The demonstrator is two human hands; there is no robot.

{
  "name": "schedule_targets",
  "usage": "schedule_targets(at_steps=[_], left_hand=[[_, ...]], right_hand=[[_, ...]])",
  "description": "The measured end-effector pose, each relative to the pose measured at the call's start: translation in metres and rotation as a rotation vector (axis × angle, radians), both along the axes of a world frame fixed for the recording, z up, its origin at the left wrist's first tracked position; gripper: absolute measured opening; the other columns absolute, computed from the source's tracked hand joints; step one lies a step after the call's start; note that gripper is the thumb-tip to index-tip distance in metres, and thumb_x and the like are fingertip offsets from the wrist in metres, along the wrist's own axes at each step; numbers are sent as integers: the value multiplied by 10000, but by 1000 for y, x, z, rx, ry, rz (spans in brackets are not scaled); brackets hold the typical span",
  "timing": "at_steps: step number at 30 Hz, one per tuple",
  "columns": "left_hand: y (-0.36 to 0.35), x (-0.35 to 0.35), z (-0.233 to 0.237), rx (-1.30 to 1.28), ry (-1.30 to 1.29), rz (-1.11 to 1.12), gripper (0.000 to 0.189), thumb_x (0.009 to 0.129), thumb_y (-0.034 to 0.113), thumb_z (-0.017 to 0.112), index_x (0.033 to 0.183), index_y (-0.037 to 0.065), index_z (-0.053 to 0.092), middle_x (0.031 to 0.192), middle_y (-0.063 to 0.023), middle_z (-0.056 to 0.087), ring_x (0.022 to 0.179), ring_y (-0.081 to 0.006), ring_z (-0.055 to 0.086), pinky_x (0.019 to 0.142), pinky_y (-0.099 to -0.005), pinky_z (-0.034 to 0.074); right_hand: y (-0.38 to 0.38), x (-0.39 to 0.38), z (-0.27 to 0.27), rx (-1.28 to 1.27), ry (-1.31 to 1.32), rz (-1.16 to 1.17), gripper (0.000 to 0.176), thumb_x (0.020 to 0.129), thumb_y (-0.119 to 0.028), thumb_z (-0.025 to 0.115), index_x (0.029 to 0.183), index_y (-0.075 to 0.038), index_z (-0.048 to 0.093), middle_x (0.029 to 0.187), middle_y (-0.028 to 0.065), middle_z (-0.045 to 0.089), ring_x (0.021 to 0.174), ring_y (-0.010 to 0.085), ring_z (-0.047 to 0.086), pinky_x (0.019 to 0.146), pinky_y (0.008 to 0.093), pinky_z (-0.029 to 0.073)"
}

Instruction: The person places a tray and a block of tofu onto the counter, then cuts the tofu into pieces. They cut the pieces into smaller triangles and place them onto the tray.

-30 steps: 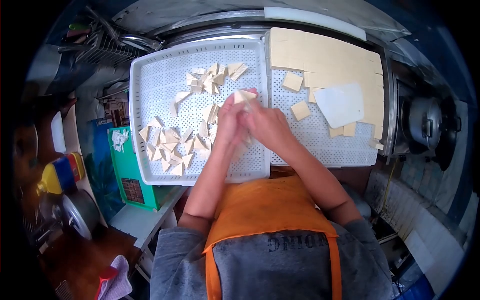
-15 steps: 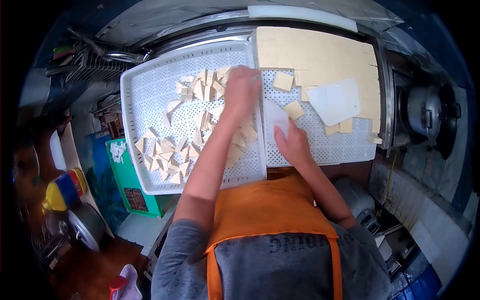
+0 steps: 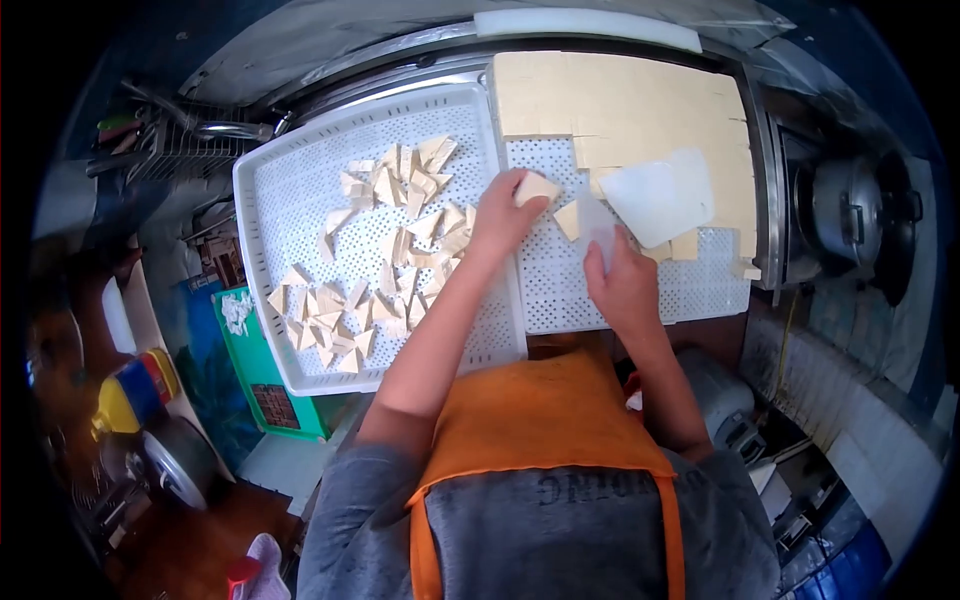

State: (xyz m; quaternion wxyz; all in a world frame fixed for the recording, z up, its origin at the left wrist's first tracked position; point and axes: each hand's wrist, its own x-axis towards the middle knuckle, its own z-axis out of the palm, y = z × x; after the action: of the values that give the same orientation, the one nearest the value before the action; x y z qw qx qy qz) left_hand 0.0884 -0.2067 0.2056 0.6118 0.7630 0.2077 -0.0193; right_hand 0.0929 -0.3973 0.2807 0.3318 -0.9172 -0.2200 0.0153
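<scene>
My left hand [image 3: 503, 215] holds a square tofu piece [image 3: 535, 187] over the seam between the two white perforated trays. The left tray [image 3: 270, 200] carries several small triangular tofu pieces [image 3: 385, 260]. My right hand [image 3: 622, 280] grips a thin white scraper blade [image 3: 597, 222], its edge next to another tofu square [image 3: 568, 220] on the right tray [image 3: 640, 300]. A large scored slab of tofu [image 3: 620, 100] covers the far half of the right tray. A second white scraper [image 3: 655, 195] lies on the slab's near edge.
A metal pot [image 3: 850, 225] stands at the right on a stove. A dish rack [image 3: 170, 140] is at the far left. Below the left tray are a green box [image 3: 255, 370] and a yellow bottle [image 3: 125, 385]. I wear an orange apron [image 3: 540, 420].
My left hand dropped the cut pieces on the left tray, then moved right and picked up a tofu square. My right hand went to the right tray with the scraper.
</scene>
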Motion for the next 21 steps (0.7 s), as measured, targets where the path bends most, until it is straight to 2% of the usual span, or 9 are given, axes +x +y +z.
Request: schedule_targets(at_steps=[2, 4, 5, 8, 15, 21], left_hand=[[1, -6, 0, -269, 73, 45, 322, 878, 39, 624, 1193, 4, 572, 1069, -93, 674, 915, -188, 657, 793, -285, 513], [2, -12, 23, -505, 152, 90, 350, 904, 34, 592, 1253, 15, 564, 1111, -64, 669, 968, -145, 644, 817, -269, 510], [4, -15, 18, -486, 106, 58, 385, 910, 7, 552, 1296, 23, 550, 1174, -81, 663, 1018, -145, 638, 848, -257, 503], [7, -20, 39, -711, 44, 118, 403, 918, 5, 522, 1320, 24, 536, 1217, -88, 655, 1051, -134, 626, 861, -239, 493], [13, -28, 49, -697, 99, 83, 423, 914, 5, 518, 1336, 30, 532, 1210, -75, 664, 1058, -118, 627, 877, -226, 487], [13, -31, 43, -699, 64, 39, 402, 915, 10, 516, 1316, 12, 544, 1198, -89, 663, 1052, -134, 632, 889, -241, 495]], right_hand=[[14, -2, 7, -15, -38, 68, 264, 861, -117, 608, 1080, 25, 568, 597, 170, 607, 524, 368, 615, 496, 447, 498], [24, -3, 6, -67, -50, 138, 227, 852, -118, 605, 1035, 9, 563, 568, 149, 595, 479, 338, 603, 460, 432, 497], [29, -4, 7, -85, -56, 164, 218, 851, -119, 604, 1023, 8, 563, 564, 147, 596, 468, 335, 600, 453, 433, 496], [43, -7, 14, -108, -43, 197, 170, 854, -103, 615, 981, -9, 551, 567, 149, 592, 471, 339, 595, 463, 439, 483], [51, -13, 21, -129, -19, 231, 173, 860, -92, 620, 991, -6, 546, 583, 156, 603, 471, 344, 595, 470, 443, 484], [52, -14, 11, -117, -9, 256, 288, 871, -90, 608, 1121, 38, 542, 615, 185, 615, 516, 361, 612, 487, 448, 490]])
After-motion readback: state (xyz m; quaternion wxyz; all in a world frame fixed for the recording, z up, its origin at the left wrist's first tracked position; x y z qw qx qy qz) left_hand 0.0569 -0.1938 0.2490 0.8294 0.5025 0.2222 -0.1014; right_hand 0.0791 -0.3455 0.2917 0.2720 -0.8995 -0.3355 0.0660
